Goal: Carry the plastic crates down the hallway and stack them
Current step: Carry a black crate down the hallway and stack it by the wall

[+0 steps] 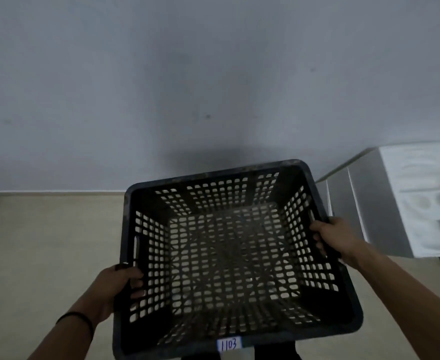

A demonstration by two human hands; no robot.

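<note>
Black plastic crate [229, 258], perforated walls and floor, held up in mid-frame by 2 bare hands, open side facing the camera. Empty inside; beige floor [44, 242] shows through the holes. Crate is tilted a bit, right side further away than left.

Left hand [115, 287] grips the left rim near the handle slot, fingers [135, 283] curled over the edge into the crate, closed tight on the crate wall. Black band [77, 319] on the left wrist.

Right hand [336, 240] grips the right rim, its fingers wrapped over the edge onto the inner wall, also closed on the crate. Both forearms bare, coming in from the bottom corners.

White label [228, 344] on the near rim, handwritten "1103".

Grey wall [161, 87] fills the top half, with a dark shadow above the crate. Pale skirting line where the wall meets the floor. At right, just beside the crate and the right hand, a shiny metal cabinet [375, 203] with a blurred printed sheet [427, 198] lying on top; print not readable. Dark shape below the crate at bottom edge, cannot tell what it is.
</note>
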